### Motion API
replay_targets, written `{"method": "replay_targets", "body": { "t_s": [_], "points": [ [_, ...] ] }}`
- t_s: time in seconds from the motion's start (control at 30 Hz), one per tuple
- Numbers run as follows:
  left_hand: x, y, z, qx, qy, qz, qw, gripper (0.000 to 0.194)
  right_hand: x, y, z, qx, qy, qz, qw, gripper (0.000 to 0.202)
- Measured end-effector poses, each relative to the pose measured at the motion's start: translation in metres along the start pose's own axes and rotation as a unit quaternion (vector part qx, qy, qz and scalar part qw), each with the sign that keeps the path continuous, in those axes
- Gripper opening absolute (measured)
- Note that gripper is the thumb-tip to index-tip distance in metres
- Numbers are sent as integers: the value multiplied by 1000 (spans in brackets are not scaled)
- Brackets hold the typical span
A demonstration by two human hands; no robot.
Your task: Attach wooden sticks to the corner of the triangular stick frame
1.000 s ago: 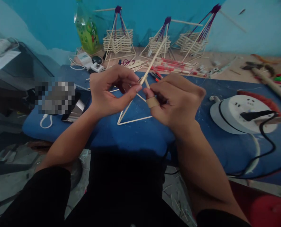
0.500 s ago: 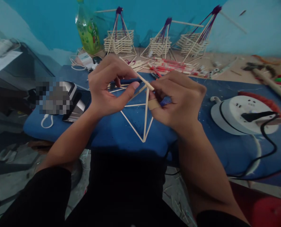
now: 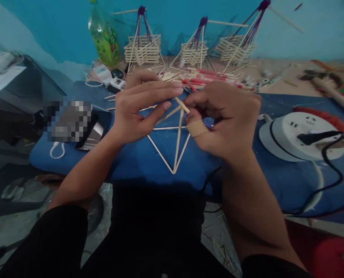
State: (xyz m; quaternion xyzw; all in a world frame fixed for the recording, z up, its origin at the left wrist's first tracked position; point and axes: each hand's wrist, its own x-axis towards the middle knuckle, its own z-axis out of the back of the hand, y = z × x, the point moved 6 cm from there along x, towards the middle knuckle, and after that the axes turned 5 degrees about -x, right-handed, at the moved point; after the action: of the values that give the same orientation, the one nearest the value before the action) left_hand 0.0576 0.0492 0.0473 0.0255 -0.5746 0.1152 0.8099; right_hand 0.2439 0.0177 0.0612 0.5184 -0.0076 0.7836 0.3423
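Thin pale wooden stick frame (image 3: 176,144) partly joined: triangle with a centre strut. Left hand (image 3: 137,110) and right hand (image 3: 224,116) grips pinching its top joint; finished stick models (image 3: 143,48) far behind.

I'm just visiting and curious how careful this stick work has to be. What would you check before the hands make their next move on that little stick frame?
1. Left hand pinching the stick frame at its top joint: ok.
2. Right hand gripping the same joint: ok.
3. Bandage on a right-hand finger in place: ok.
4. Frame's lower corner joined: ok, sticks meet in a point.
5. Top joint bonded: cannot tell, fingers hide it.
6. Black cable clear of the hands: ok.
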Motion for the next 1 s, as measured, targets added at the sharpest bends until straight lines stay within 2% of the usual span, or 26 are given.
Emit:
{"method": "replay_targets", "body": {
  "t_s": [0.2, 0.33, 0.5, 0.7, 0.8, 1.0],
  "points": [
    [-14, 12, -5, -13, 37, 65, 997, 25, -1, -2, 0, 28, 13, -22, 999, 10],
    [-16, 11, -5, -49, 12, 77, 996, 24, -2, -2, -1, 38, 29, -23, 999, 11],
    [-13, 9, -4, -7, -17, 89, 996, 14, -3, -8, -4, 5, 73, -36, 997, 6],
    [-15, 7, -3, 10, -16, 84, 996, 22, -5, -10, -4, -18, 98, -45, 994, 14],
    [-15, 7, -4, -5, 1, 92, 996, 23, -6, -9, -4, -16, 96, -57, 994, 11],
    [-15, 6, -4, -26, 4, 79, 997, 23, -5, -7, 0, 8, 42, -57, 997, 9]
  ]
}}
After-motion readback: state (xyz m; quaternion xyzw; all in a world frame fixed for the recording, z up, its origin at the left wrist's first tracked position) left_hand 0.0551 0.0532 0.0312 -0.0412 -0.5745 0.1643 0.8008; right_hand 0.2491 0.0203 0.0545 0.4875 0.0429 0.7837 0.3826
